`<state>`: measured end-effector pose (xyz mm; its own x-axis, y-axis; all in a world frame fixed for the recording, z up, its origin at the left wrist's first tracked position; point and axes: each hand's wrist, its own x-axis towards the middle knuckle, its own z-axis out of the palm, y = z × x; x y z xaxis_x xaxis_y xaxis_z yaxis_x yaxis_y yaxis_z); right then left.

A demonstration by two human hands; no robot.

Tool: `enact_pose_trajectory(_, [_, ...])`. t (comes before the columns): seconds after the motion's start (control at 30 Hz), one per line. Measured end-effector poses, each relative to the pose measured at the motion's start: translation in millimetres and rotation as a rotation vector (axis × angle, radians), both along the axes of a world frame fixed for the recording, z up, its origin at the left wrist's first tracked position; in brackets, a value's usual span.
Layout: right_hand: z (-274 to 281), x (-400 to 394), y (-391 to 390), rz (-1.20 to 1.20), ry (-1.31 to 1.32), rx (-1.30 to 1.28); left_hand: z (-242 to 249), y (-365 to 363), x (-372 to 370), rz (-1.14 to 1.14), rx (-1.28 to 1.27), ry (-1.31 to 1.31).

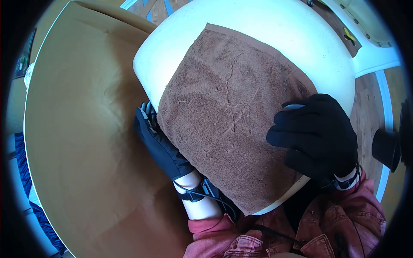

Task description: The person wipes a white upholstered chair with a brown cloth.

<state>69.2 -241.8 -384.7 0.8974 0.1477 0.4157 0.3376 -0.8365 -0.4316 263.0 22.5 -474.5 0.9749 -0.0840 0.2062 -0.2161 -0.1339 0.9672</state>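
Observation:
A large white rounded shell (275,38), like a moulded seat, fills the middle of the view, with a brown suede-like piece (228,116) laid over its surface. My left hand (157,142), in a black glove, grips the shell's left edge where the brown piece wraps over it. My right hand (316,135), also black-gloved, presses on the right edge of the brown piece; a small pale object shows at its fingertips, unclear what. Red jacket sleeves and a wrist strap with a cable show at the bottom.
A big tan sheet (81,142) lies under and to the left of the shell. Another white moulded part (370,38) with holes sits at the upper right. A dark round object (389,148) is at the right edge on a wooden surface.

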Motion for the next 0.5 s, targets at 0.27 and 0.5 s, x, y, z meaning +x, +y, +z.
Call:
enact_pose_trajectory(0.27, [5.9,-0.1,0.0,0.049,0.065,0.067,28.5,-13.1,-11.1,0.021,-0.254,0.217])
enact_pose_trajectory(0.5, [-8.9,10.4,-2.6,0.118,0.087,-0.019,24.4,-9.3,12.0,0.249,-0.211,0.257])
